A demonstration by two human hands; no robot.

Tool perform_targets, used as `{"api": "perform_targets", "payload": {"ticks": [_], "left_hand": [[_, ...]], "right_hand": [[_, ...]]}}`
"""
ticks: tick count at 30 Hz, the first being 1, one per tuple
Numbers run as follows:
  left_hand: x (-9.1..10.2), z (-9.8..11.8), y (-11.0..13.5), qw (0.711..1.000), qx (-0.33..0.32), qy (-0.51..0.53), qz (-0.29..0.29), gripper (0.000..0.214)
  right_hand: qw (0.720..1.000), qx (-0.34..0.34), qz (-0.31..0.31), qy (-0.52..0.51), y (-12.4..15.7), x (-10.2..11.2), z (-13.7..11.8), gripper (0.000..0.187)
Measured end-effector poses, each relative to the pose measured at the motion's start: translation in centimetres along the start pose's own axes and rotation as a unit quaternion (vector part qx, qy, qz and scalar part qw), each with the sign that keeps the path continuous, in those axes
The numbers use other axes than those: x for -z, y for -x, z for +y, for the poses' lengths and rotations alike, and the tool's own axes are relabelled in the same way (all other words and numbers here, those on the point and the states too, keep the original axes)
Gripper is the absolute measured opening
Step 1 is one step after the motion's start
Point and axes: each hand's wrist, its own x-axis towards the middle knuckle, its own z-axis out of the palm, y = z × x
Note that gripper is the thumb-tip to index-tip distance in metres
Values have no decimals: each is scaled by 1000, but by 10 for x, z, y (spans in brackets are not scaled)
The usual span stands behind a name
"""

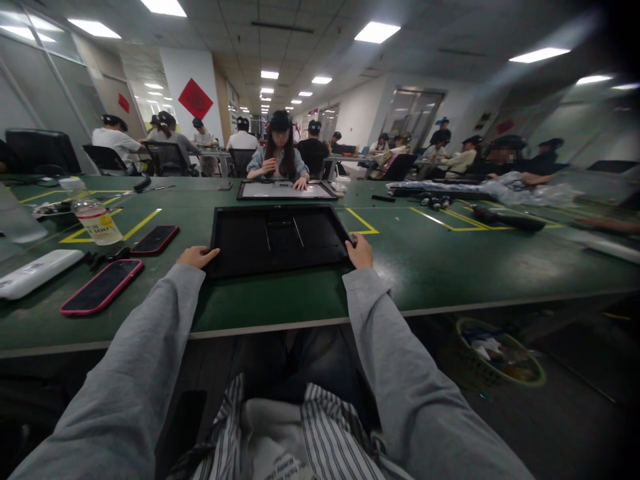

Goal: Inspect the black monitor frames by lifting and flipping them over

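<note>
A wide black monitor back cover (240, 243) lies on the green table straight in front of me, its raised rim facing up. Two thin light strips run beside a recess near its middle. My left hand (199, 256) grips the cover's left edge, thumb resting over the rim. On the opposite edge, my right hand (360, 252) holds the right side with its fingers curled round it. The undersides of both grips are hidden.
Beyond the cover, a co-worker (280, 157) handles a framed white panel (285, 191). Left are a bottle (103, 223), a red-edged phone (156, 240), a pink-cased phone (103, 287) and a white device (40, 273). A power driver (507, 219) lies right; a basket (500, 353) stands below.
</note>
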Motion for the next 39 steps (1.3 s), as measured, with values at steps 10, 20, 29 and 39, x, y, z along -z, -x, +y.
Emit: {"api": "perform_targets", "payload": {"ticks": [10, 20, 29, 39], "left_hand": [[-5, 0, -3, 999, 13, 44, 24, 60], [1, 6, 10, 997, -4, -65, 50, 55], [39, 39, 50, 949, -79, -12, 305, 54], [37, 36, 50, 929, -96, 48, 353, 53]], "right_hand": [[999, -28, -17, 26, 2, 1, 4, 45], [999, -17, -29, 25, 4, 4, 3, 43], [987, 66, 145, -25, 13, 29, -33, 59], [977, 81, 199, -10, 14, 29, -32, 55]]}}
